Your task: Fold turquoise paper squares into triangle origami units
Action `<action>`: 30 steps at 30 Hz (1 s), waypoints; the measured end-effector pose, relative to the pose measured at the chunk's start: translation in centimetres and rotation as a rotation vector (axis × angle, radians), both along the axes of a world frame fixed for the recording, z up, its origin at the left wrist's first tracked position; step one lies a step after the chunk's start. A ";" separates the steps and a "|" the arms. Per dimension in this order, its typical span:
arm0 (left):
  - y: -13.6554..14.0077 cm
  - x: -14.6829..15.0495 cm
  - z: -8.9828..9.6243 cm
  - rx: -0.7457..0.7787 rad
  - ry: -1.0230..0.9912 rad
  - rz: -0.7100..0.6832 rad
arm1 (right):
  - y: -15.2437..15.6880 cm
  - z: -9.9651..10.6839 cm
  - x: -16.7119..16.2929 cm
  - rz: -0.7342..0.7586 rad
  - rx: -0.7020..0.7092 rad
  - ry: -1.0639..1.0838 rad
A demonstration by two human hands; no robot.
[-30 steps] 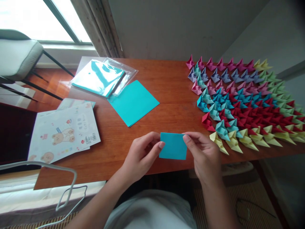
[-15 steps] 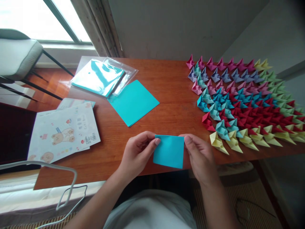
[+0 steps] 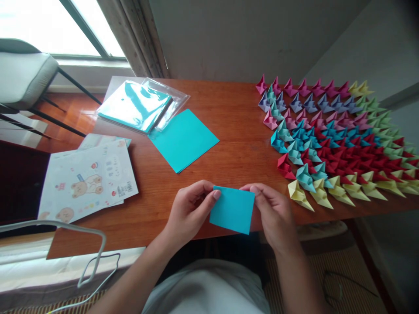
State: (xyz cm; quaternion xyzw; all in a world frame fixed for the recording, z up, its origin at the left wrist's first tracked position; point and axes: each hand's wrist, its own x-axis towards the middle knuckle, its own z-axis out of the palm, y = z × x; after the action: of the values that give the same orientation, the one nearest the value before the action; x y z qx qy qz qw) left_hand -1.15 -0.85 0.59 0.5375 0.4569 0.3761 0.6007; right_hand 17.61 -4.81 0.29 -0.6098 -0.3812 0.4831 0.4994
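Paper square (image 3: 231,211), flat turquoise, sits between your left hand (image 3: 189,210) and right hand (image 3: 275,213), both pinching upper corners; neither's nearer, no clear long axis!

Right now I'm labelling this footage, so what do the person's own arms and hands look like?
The left hand and right hand wear no gloves or visible rings. Both wrists are bare, and no sleeves cover the visible forearms.

I have the left forearm (image 3: 140,270) and right forearm (image 3: 292,270) angled inward, left hand (image 3: 188,211) and right hand (image 3: 276,213) facing each other, fingers (image 3: 195,189) curled behind each thumb (image 3: 209,203) in a pinch.
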 end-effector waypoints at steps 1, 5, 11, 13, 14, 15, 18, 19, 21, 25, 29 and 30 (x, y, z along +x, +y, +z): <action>0.0 0.0 0.0 0.001 0.005 0.000 | 0.0 0.0 0.0 -0.009 0.004 0.005; 0.1 0.0 0.0 0.003 0.014 0.000 | -0.2 -0.1 0.0 -0.024 0.022 0.037; 0.0 0.0 0.0 -0.034 -0.040 0.005 | -0.1 -0.4 0.2 -0.046 0.030 0.086; 0.0 0.0 0.0 -0.030 -0.046 -0.001 | -0.2 -0.6 0.2 -0.056 0.025 0.080; 0.0 0.0 -0.1 -0.027 -0.046 -0.004 | -0.2 -0.6 0.3 -0.062 0.025 0.074; 0.0 0.0 -0.1 -0.024 -0.046 -0.007 | -0.2 -0.6 0.3 -0.063 0.027 0.068; 0.1 0.0 -0.1 -0.020 -0.042 -0.011 | -0.4 -0.5 0.4 -0.046 0.041 0.055; 0.1 0.0 0.0 -0.019 -0.036 -0.011 | -0.4 -0.5 0.4 -0.041 0.045 0.051; 0.1 0.1 0.1 -0.021 -0.019 -0.004 | -0.4 -0.4 0.4 -0.039 0.051 0.050; 0.0 0.1 0.1 -0.020 -0.011 0.001 | -0.2 -0.6 0.3 -0.042 0.055 0.062; 0.0 0.1 0.0 -0.023 0.001 0.003 | 0.0 -0.3 0.0 -0.040 0.033 -0.027; 0.0 0.1 0.0 -0.020 0.006 0.008 | 0.0 -0.2 -0.1 -0.040 0.025 -0.061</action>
State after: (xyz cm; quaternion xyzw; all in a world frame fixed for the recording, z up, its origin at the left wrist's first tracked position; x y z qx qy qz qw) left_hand -1.09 -0.87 0.59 0.5306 0.4645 0.3723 0.6034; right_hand 17.54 -4.83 0.14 -0.6255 -0.3901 0.4491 0.5048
